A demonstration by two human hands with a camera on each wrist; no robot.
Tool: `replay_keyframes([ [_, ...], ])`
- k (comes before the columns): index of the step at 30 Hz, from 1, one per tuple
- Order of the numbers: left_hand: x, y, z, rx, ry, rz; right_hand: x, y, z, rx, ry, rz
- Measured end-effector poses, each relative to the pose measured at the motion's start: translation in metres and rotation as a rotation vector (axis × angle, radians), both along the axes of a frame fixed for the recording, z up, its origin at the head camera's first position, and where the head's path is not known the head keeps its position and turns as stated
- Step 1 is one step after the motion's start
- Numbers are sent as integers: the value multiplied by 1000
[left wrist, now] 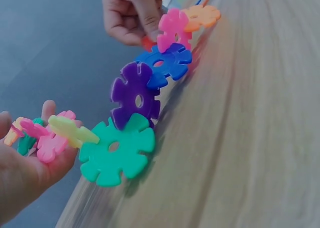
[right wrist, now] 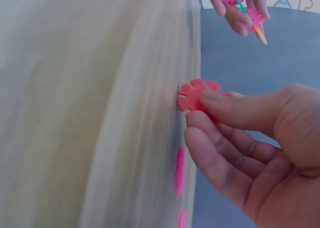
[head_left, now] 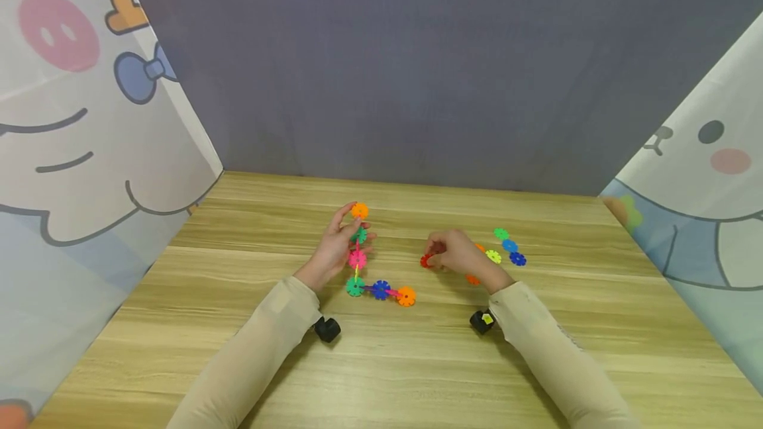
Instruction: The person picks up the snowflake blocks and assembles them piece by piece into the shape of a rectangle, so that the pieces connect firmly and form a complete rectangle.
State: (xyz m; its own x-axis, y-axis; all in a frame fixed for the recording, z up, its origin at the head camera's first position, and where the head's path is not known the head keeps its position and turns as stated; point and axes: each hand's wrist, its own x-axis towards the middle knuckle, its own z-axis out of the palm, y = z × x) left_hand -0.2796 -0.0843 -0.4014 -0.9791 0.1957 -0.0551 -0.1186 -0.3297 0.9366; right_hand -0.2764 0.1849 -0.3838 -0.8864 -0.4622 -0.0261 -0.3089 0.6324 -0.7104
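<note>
Snowflake-shaped plastic discs with notched rims are linked into an L-shaped chain (head_left: 357,259). My left hand (head_left: 330,250) holds its far arm between thumb and fingers, near an orange disc (head_left: 360,210) at the end. A teal disc (left wrist: 117,150) forms the corner; from it a purple disc (left wrist: 135,95), a blue disc (left wrist: 172,62) and a pink disc lead to another orange disc (head_left: 406,296) close over the table. To the right of the chain, my right hand (head_left: 457,253) pinches a loose red disc (right wrist: 190,96) between thumb and fingers, right at the tabletop.
Several loose discs lie right of my right hand, among them a green disc (head_left: 501,234), a dark blue disc (head_left: 518,259) and a yellow disc (head_left: 493,256). An orange disc (head_left: 473,279) lies partly under the right wrist. A grey panel (head_left: 381,71) stands behind the wooden table (head_left: 250,217).
</note>
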Motion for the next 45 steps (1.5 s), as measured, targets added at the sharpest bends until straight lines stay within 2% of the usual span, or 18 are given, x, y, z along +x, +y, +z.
replay_keyframes([
  [8,0,6,-2,15,12,37,-5,-16,3,-40,147,-55],
  [15,0,10,-2,32,3,49,-12,-32,7,-134,170,-93],
  [22,-1,12,-3,-8,18,51,-19,-43,6,-188,226,-120],
  [28,-1,12,-3,-48,19,60,-25,-54,4,-278,245,-147],
  [36,1,16,-1,-62,22,23,-32,-63,3,-325,319,-168],
  [45,-1,18,-4,-61,24,24,-33,-66,6,-371,326,-183],
])
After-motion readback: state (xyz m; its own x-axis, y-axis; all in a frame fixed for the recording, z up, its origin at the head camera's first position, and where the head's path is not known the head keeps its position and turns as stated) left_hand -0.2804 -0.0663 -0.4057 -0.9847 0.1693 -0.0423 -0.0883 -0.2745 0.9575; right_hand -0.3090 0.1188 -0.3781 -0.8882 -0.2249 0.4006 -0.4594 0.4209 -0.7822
